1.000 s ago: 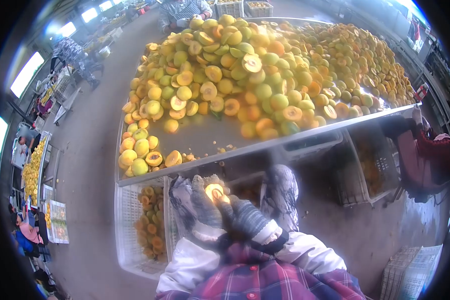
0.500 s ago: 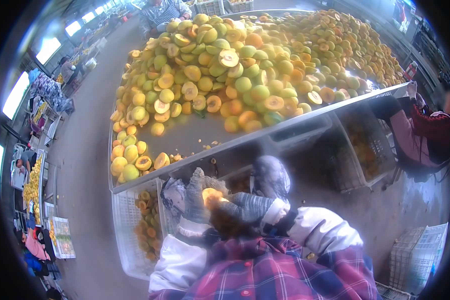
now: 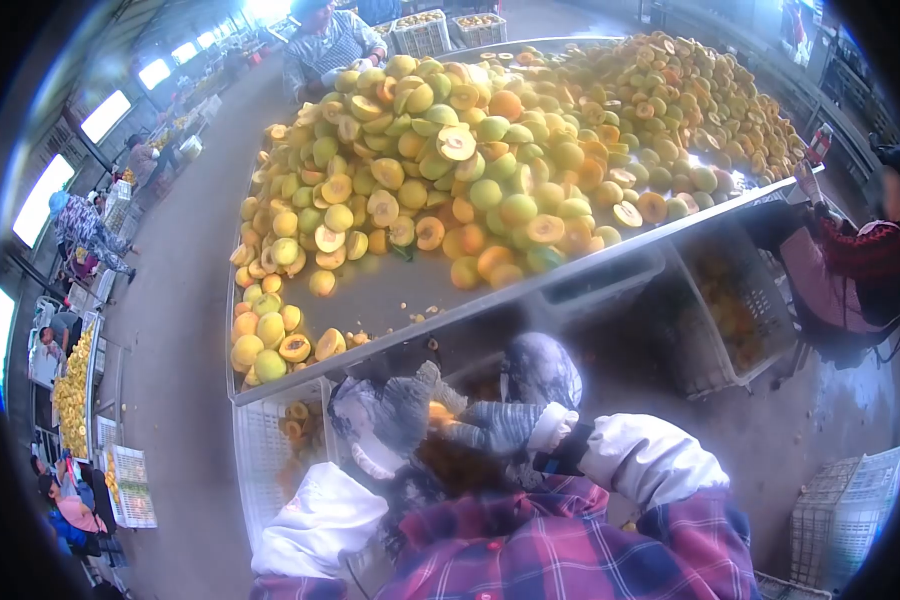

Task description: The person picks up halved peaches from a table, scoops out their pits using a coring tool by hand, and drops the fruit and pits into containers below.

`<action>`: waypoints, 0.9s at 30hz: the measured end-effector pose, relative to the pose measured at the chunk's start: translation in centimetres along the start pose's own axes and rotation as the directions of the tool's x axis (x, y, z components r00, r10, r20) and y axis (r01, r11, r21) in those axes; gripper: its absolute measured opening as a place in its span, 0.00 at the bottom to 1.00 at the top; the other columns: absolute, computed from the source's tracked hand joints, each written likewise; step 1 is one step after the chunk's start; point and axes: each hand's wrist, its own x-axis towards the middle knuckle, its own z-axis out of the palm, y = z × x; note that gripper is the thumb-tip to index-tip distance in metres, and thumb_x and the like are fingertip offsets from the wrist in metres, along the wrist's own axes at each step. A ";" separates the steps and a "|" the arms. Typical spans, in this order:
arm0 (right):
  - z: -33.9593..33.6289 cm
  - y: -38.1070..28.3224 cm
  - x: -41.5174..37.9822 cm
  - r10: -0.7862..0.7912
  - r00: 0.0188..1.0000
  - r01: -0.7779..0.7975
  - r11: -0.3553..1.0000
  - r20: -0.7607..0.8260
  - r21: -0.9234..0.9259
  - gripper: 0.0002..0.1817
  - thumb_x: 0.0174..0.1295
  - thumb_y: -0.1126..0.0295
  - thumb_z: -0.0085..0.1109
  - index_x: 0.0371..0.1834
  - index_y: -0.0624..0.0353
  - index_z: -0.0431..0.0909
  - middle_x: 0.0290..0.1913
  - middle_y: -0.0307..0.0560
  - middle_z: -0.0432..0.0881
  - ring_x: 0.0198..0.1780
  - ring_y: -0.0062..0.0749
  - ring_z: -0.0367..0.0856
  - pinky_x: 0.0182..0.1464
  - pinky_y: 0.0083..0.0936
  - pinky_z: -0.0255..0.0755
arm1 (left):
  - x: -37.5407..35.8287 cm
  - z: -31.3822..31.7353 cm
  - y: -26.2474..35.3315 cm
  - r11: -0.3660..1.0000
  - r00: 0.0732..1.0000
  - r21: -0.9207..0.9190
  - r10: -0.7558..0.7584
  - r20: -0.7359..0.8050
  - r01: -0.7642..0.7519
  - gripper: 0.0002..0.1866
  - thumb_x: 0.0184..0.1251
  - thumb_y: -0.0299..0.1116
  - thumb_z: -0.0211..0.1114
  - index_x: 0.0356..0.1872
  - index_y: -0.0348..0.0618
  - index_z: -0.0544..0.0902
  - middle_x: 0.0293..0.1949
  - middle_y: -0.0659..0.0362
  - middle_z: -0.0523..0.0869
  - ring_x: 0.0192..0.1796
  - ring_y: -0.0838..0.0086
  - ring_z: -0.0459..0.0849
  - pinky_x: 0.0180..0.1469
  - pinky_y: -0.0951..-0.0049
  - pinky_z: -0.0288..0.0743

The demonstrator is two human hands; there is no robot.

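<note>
My left hand [image 3: 404,412], in a grey glove, is closed around a peach half [image 3: 439,413] in front of my body, below the table's near edge. Only a small orange patch of the fruit shows between the gloves. My right hand [image 3: 485,424], in a striped grey glove, meets the fruit from the right with its fingers curled. Whatever else those fingers may hold is hidden. A big heap of halved yellow-green peaches [image 3: 450,170] covers much of the metal-edged table [image 3: 360,300]. Some cut faces point up.
White crates stand under the table: a crate [image 3: 260,450] with peach halves at left and another crate [image 3: 735,300] at right. Stacked crates [image 3: 845,515] are at lower right. A person [image 3: 860,250] sits on the right; another person [image 3: 330,50] is across the table.
The left hand has turned and closed further over the peach half, so less orange shows. My left sleeve has swung outward to the left. The view has shifted slightly.
</note>
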 end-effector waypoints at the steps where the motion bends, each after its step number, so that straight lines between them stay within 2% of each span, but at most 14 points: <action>1: 0.1 0.7 0.2 0.000 1.000 0.000 1.000 -0.003 -0.004 0.26 0.74 0.49 0.36 0.51 0.56 0.79 0.40 0.45 0.83 0.43 0.27 0.81 0.45 0.26 0.73 | -0.1 -0.3 0.4 0.996 0.996 0.001 0.089 0.012 -0.089 0.14 0.73 0.38 0.52 0.44 0.40 0.82 0.35 0.56 0.84 0.35 0.70 0.83 0.44 0.73 0.78; 3: 1.1 2.9 0.5 -0.018 1.000 0.014 0.872 0.003 0.488 0.20 0.73 0.57 0.48 0.55 0.64 0.75 0.41 0.44 0.84 0.43 0.27 0.84 0.44 0.18 0.77 | -0.6 -0.6 1.1 0.966 0.965 -0.005 0.259 0.038 -0.259 0.13 0.73 0.32 0.50 0.51 0.41 0.78 0.39 0.58 0.82 0.35 0.70 0.82 0.45 0.74 0.78; 6: 2.7 2.2 0.4 0.061 0.997 -0.021 0.777 -0.042 0.630 0.20 0.71 0.53 0.52 0.48 0.59 0.79 0.33 0.37 0.81 0.34 0.21 0.79 0.31 0.13 0.71 | -0.4 -0.5 1.5 0.915 0.914 -0.014 0.403 0.042 -0.402 0.13 0.73 0.30 0.49 0.53 0.41 0.78 0.40 0.58 0.82 0.36 0.70 0.81 0.45 0.74 0.78; 7: 1.9 -2.0 -0.9 0.360 0.919 -0.322 0.460 0.158 0.827 0.21 0.68 0.46 0.54 0.39 0.55 0.80 0.24 0.33 0.75 0.21 0.17 0.69 0.20 0.11 0.58 | -0.2 -0.4 1.5 0.914 0.913 -0.035 0.406 0.040 -0.405 0.13 0.73 0.31 0.50 0.52 0.41 0.78 0.39 0.58 0.82 0.36 0.70 0.82 0.45 0.74 0.78; 10: 4.7 0.6 0.3 0.120 0.977 0.046 0.679 -0.173 0.733 0.25 0.66 0.41 0.53 0.28 0.52 0.78 0.16 0.31 0.69 0.14 0.17 0.62 0.15 0.14 0.53 | -0.1 -0.6 1.4 0.939 0.955 -0.187 0.296 0.008 -0.289 0.12 0.73 0.33 0.51 0.49 0.41 0.79 0.38 0.58 0.83 0.36 0.69 0.82 0.44 0.73 0.78; 11: 5.3 -0.1 3.5 0.134 0.973 0.080 0.572 -0.190 0.816 0.28 0.65 0.38 0.52 0.20 0.51 0.75 0.12 0.31 0.65 0.11 0.17 0.58 0.13 0.17 0.50 | -0.2 -0.8 1.4 0.939 0.980 -0.284 0.201 -0.008 -0.195 0.12 0.73 0.34 0.51 0.48 0.41 0.79 0.37 0.58 0.83 0.36 0.69 0.82 0.44 0.72 0.78; 16: 5.2 2.7 1.9 0.278 0.958 -0.236 0.605 0.076 0.760 0.24 0.70 0.45 0.47 0.38 0.55 0.81 0.23 0.38 0.76 0.25 0.24 0.74 0.26 0.16 0.66 | -0.1 0.1 2.4 0.482 0.912 -0.854 -0.410 -0.023 0.195 0.13 0.72 0.38 0.53 0.43 0.42 0.81 0.35 0.57 0.84 0.35 0.69 0.83 0.43 0.71 0.77; 18: 5.0 3.0 1.6 -0.378 0.896 0.397 0.917 -0.231 0.039 0.26 0.72 0.46 0.45 0.47 0.58 0.81 0.37 0.45 0.83 0.43 0.32 0.79 0.46 0.27 0.73 | 0.2 -0.3 1.9 0.338 0.863 -0.925 -0.505 -0.019 0.177 0.14 0.72 0.40 0.53 0.41 0.42 0.82 0.33 0.57 0.85 0.35 0.69 0.83 0.43 0.70 0.77; 19: 4.4 0.4 -0.5 0.100 0.994 -0.092 0.978 -0.033 0.189 0.28 0.72 0.46 0.43 0.50 0.61 0.80 0.45 0.49 0.84 0.53 0.39 0.77 0.58 0.34 0.67 | 0.2 -0.9 1.0 0.304 0.846 -0.938 -0.532 -0.025 0.164 0.14 0.72 0.41 0.54 0.40 0.42 0.82 0.33 0.57 0.85 0.35 0.68 0.83 0.43 0.70 0.77; 21: 6.1 5.6 1.1 0.172 0.985 -0.173 0.984 0.026 0.042 0.27 0.72 0.46 0.43 0.51 0.61 0.80 0.43 0.48 0.84 0.48 0.36 0.79 0.55 0.30 0.68 | -0.6 -2.6 -1.1 0.335 0.825 -0.928 -0.562 -0.058 0.164 0.15 0.72 0.42 0.54 0.38 0.42 0.83 0.32 0.57 0.86 0.35 0.68 0.84 0.42 0.70 0.77; 24: 7.8 6.9 1.1 0.287 0.958 -0.274 0.915 -0.001 0.295 0.24 0.70 0.49 0.50 0.49 0.60 0.81 0.42 0.42 0.85 0.45 0.28 0.79 0.52 0.26 0.69 | -4.8 -7.9 -8.8 0.895 0.899 -0.324 -0.383 -0.211 0.305 0.17 0.71 0.45 0.55 0.35 0.42 0.84 0.30 0.56 0.87 0.35 0.68 0.84 0.42 0.69 0.77; 25: 8.9 10.7 1.8 0.192 0.981 -0.183 0.930 0.005 0.319 0.21 0.69 0.52 0.54 0.48 0.60 0.82 0.41 0.41 0.84 0.45 0.24 0.78 0.51 0.25 0.69 | -5.5 -8.6 -10.0 0.911 0.890 0.208 -0.264 -0.372 0.357 0.15 0.69 0.44 0.57 0.35 0.43 0.84 0.30 0.55 0.85 0.35 0.64 0.83 0.41 0.67 0.76; 26: 9.5 10.3 1.3 0.303 0.943 -0.301 0.608 0.136 0.735 0.19 0.68 0.54 0.56 0.49 0.59 0.82 0.43 0.40 0.85 0.45 0.24 0.78 0.51 0.24 0.69 | -6.5 -9.4 -11.6 0.636 0.891 0.665 -0.082 -0.446 0.391 0.14 0.67 0.43 0.59 0.34 0.43 0.83 0.29 0.54 0.84 0.34 0.60 0.82 0.40 0.65 0.76; 27: 9.2 9.9 1.2 0.289 0.953 -0.290 0.775 0.094 0.561 0.18 0.68 0.55 0.57 0.47 0.59 0.82 0.43 0.40 0.85 0.45 0.24 0.78 0.50 0.25 0.70 | -7.3 -10.2 -14.6 0.461 0.888 0.788 0.003 -0.460 0.407 0.12 0.64 0.41 0.61 0.33 0.43 0.83 0.30 0.53 0.82 0.34 0.58 0.81 0.40 0.62 0.76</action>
